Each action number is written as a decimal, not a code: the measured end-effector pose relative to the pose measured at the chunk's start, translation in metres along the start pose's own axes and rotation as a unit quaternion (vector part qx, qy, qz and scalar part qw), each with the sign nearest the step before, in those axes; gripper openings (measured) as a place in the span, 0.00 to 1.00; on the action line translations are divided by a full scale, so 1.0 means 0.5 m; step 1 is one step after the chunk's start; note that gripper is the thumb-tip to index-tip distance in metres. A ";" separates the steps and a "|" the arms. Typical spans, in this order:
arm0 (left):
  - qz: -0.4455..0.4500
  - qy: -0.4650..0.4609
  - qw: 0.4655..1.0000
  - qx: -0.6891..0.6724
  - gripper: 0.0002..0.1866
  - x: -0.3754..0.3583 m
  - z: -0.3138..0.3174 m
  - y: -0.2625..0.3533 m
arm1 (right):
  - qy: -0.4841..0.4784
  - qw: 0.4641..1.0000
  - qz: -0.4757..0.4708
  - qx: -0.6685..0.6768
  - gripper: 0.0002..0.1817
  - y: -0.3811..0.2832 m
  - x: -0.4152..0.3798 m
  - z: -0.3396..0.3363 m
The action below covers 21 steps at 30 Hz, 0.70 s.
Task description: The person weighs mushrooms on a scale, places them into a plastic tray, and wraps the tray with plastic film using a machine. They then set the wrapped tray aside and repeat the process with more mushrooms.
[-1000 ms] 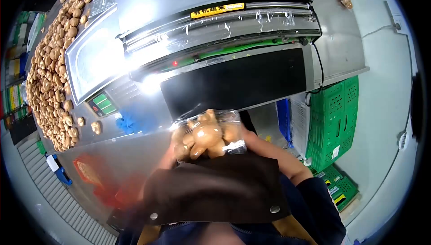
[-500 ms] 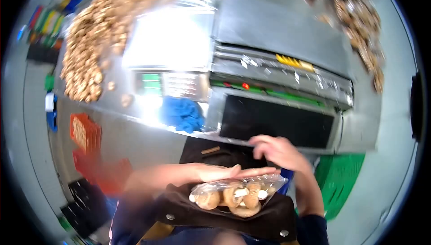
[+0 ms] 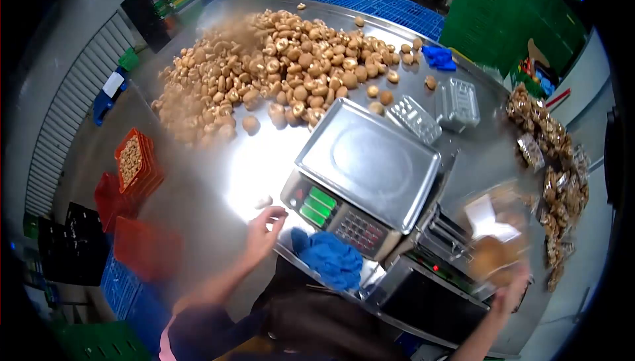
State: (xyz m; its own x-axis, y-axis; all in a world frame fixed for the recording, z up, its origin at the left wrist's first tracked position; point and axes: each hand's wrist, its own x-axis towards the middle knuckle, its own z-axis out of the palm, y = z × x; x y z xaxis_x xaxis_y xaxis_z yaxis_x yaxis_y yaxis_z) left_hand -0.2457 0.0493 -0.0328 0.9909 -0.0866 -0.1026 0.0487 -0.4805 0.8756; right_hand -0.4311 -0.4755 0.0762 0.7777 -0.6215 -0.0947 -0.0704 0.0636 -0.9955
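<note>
While my right hand (image 3: 509, 291) is up at the far right gripping a blurred clear bag of mushrooms (image 3: 495, 245), fingers closed under it, my left hand (image 3: 264, 229) hangs loose and spread over the steel table (image 3: 258, 162), grasping nothing, just beside the weighing scale (image 3: 364, 176). The bag sits above the sealing machine (image 3: 430, 281), near the heap of packed bags (image 3: 555, 156) along the right edge. To do this well I'd keep the bag level so the mushrooms don't shift, and lower it gently onto that heap rather than toss it. Left hand should keep off the blue cloth (image 3: 329, 258) and the scale keypad. Loose mushroom pile (image 3: 278, 70) and empty plastic trays (image 3: 436, 110) lie beyond the scale.
</note>
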 end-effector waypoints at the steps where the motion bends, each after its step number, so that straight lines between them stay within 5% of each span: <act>1: 0.031 0.008 0.997 0.068 0.20 0.033 -0.041 -0.025 | 0.044 0.992 -0.031 0.109 0.21 -0.008 0.035 -0.026; 4: 0.164 -0.071 0.949 0.261 0.32 0.150 -0.135 -0.129 | 0.029 0.921 -0.175 0.348 0.26 -0.063 0.104 0.052; 6: 0.148 -0.205 0.923 0.291 0.34 0.196 -0.168 -0.151 | 0.072 0.956 -0.159 0.234 0.24 -0.047 0.135 0.183; 8: 0.232 -0.239 0.882 0.333 0.33 0.227 -0.197 -0.149 | 0.068 0.985 -0.038 0.154 0.21 -0.045 0.138 0.354; 10: 0.280 -0.315 0.878 0.226 0.30 0.268 -0.221 -0.184 | 0.044 0.999 0.003 -0.031 0.18 -0.043 0.159 0.513; 12: 0.324 -0.261 0.877 0.242 0.26 0.329 -0.251 -0.186 | -0.016 0.992 -0.008 -0.125 0.15 -0.018 0.213 0.621; 13: 0.238 -0.256 0.895 0.279 0.26 0.364 -0.271 -0.149 | -0.030 0.980 -0.032 -0.196 0.14 -0.007 0.243 0.664; 15: 0.172 -0.145 0.907 0.355 0.27 0.431 -0.288 -0.128 | -0.055 0.943 -0.097 -0.312 0.13 0.037 0.321 0.710; 18: 0.243 0.092 0.886 0.384 0.32 0.540 -0.274 -0.114 | -0.060 0.908 -0.129 -0.395 0.16 0.069 0.417 0.770; 21: 0.287 -0.022 0.931 0.226 0.32 0.642 -0.174 -0.025 | -0.053 0.850 -0.188 -0.489 0.23 0.117 0.496 0.787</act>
State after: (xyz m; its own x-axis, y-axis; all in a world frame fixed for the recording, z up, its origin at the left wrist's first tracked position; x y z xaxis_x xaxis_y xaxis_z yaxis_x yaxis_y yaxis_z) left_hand 0.0827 0.1034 -0.0359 0.8315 -0.4722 0.2926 -0.5537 -0.6617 0.5055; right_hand 0.0034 -0.3186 -0.0030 0.9087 -0.3768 0.1797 -0.2498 -0.8357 -0.4892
